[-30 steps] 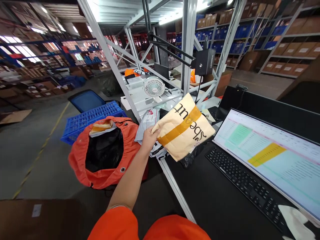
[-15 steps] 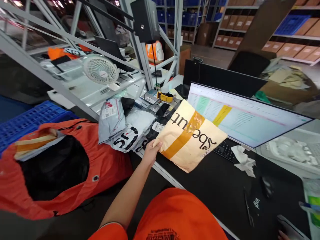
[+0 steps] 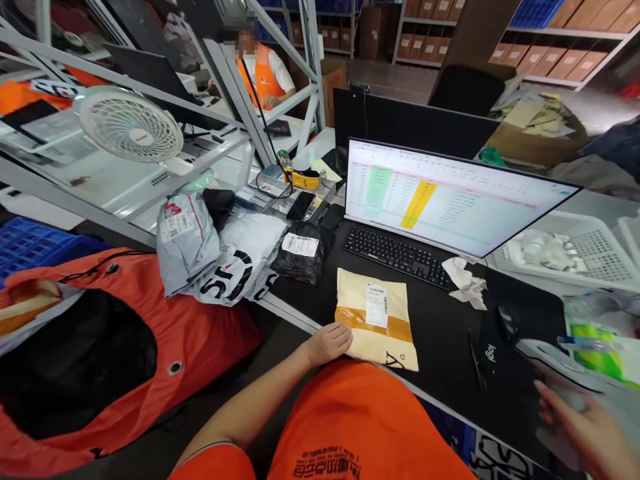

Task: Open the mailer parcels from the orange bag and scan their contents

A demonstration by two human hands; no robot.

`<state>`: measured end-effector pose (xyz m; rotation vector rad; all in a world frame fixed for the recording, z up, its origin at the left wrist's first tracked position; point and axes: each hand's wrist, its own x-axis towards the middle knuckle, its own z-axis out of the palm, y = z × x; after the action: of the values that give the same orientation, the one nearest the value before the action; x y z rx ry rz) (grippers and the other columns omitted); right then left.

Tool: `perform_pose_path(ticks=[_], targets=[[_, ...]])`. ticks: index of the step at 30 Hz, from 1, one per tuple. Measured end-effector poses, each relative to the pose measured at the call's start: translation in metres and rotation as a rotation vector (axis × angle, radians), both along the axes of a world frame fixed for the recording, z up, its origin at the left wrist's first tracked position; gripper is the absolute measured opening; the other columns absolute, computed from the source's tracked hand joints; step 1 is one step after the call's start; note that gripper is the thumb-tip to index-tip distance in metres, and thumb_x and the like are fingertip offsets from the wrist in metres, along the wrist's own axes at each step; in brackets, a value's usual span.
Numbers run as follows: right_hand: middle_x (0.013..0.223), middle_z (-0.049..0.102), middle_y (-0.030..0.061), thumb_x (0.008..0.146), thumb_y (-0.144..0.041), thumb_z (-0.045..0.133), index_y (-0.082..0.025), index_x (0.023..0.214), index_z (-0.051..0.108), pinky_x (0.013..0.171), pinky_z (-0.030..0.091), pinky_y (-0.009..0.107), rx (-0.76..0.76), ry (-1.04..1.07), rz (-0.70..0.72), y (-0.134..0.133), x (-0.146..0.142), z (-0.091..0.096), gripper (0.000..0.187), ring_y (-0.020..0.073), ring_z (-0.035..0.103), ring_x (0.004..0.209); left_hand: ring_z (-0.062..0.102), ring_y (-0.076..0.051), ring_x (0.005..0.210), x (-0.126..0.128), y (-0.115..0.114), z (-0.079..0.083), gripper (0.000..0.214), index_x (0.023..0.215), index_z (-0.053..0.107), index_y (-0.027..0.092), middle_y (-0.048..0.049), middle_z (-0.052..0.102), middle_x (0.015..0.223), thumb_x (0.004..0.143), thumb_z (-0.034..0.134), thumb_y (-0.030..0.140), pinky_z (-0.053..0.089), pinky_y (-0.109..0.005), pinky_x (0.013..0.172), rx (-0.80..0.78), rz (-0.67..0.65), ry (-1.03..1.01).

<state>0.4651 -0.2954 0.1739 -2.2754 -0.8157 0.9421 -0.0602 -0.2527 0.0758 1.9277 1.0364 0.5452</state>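
Note:
A cream parcel (image 3: 376,319) with an orange band and a white barcode label lies flat, label up, on the black desk (image 3: 440,340) in front of the keyboard (image 3: 395,254). My left hand (image 3: 327,343) grips its near left corner, fingers curled on the edge. At the bottom right, my right hand (image 3: 585,427) is closed round a grey handheld device (image 3: 560,360), both blurred by motion. My orange shirt fills the bottom middle.
Monitor (image 3: 450,197) behind the keyboard. Grey and black mailers (image 3: 235,257) are piled at the desk's left end, beside an open orange sack (image 3: 125,333). Also here: a crumpled tissue (image 3: 465,280), a mouse (image 3: 507,320), a white basket (image 3: 585,253), a fan (image 3: 131,127) and a person in an orange vest (image 3: 265,67).
The cream parcel was held up with its printed side showing; it has been turned over and laid on the desk, label up. My right hand has come into view with the device.

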Motion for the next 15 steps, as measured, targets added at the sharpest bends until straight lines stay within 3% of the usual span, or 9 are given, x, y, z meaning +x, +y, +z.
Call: perform_pose_path(ticks=[3,6,10,13,15], targets=[[0.062,0.059,0.0074,0.064,-0.065,0.074,-0.023,0.076,0.060,0.047,0.046,0.034,-0.028,0.103,0.213,0.022,-0.068,0.011,0.046,0.0200,0.056,0.051,0.057,-0.025,0.129,-0.008,-0.016,-0.032,0.031,0.114,0.069,0.021,-0.0142,0.067,0.129,0.093,0.047,0.018,0.036,-0.052,0.117,0.000,0.038,0.073],[0.061,0.057,0.0026,0.067,-0.063,0.068,-0.018,0.091,0.061,0.046,0.042,0.030,-0.034,0.208,0.435,0.044,-0.139,0.012,0.051,0.0177,0.052,0.048,0.050,-0.025,0.136,-0.010,-0.034,-0.050,0.042,0.124,0.064,0.020,-0.0129,0.061,0.138,0.091,0.041,0.009,0.034,-0.051,0.118,0.044,0.071,0.189],[0.072,0.062,0.0046,0.079,-0.050,0.057,-0.014,0.099,0.063,0.052,0.042,0.026,-0.027,0.098,0.743,0.069,-0.203,0.004,0.042,0.0158,0.054,0.055,0.048,-0.027,0.137,-0.008,-0.047,-0.049,0.048,0.130,0.061,0.021,-0.0136,0.057,0.142,0.085,0.050,0.009,0.033,-0.050,0.119,0.094,0.118,0.256],[0.079,0.065,0.0053,0.084,-0.040,0.053,-0.015,0.102,0.064,0.054,0.040,0.023,-0.059,0.021,0.869,0.082,-0.222,-0.002,0.033,0.0151,0.056,0.061,0.047,-0.030,0.138,-0.006,-0.051,-0.044,0.048,0.129,0.061,0.022,-0.0147,0.054,0.145,0.082,0.063,0.017,0.034,-0.052,0.118,0.113,0.167,0.267],[0.079,0.065,0.0051,0.082,-0.035,0.057,-0.016,0.094,0.065,0.053,0.036,0.022,-0.090,-0.034,0.915,0.088,-0.224,-0.005,0.024,0.0152,0.056,0.063,0.047,-0.032,0.137,-0.005,-0.054,-0.042,0.044,0.127,0.062,0.021,-0.0155,0.053,0.145,0.083,0.065,0.023,0.037,-0.053,0.116,0.113,0.261,0.289]])
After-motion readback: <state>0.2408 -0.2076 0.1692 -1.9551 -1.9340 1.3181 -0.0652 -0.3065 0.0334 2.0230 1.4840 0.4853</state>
